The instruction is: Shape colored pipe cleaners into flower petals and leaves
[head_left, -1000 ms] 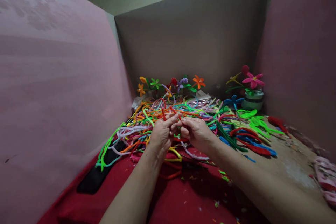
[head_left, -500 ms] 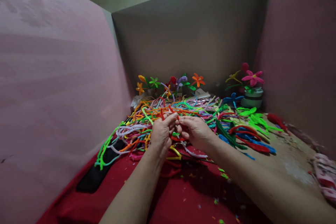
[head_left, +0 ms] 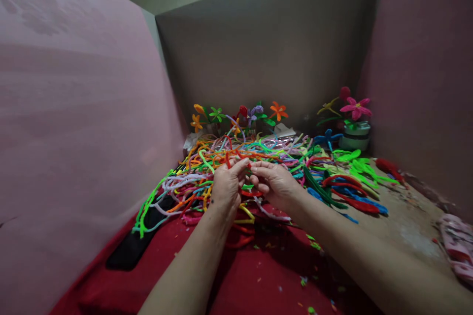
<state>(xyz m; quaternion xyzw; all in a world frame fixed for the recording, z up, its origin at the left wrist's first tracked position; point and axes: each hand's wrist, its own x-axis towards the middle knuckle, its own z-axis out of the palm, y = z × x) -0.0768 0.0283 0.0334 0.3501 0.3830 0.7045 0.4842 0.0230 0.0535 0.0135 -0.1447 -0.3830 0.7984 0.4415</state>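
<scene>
Both hands meet in the middle of the view, over a pile of coloured pipe cleaners [head_left: 199, 184]. My left hand [head_left: 229, 182] pinches a red pipe cleaner [head_left: 227, 159] between thumb and forefinger; one red end sticks up behind the fingers. Close on its right, my right hand [head_left: 271, 179] has thumb and forefinger pinched on the same red pipe cleaner near the left fingertips. The fingers hide most of the piece, so its full shape cannot be made out.
Pipe-cleaner flowers, among them an orange one [head_left: 279, 110], stand along the back. A pink flower [head_left: 355, 108] rises from a pale pot [head_left: 354, 138] at right. A black flat object [head_left: 127, 251] lies on the red cloth [head_left: 177, 280]. Pink sandals [head_left: 456, 241] sit far right.
The hands stay almost in place, still pinching the red piece. The right fingers have shifted slightly around it, and the whole view has moved a little.
</scene>
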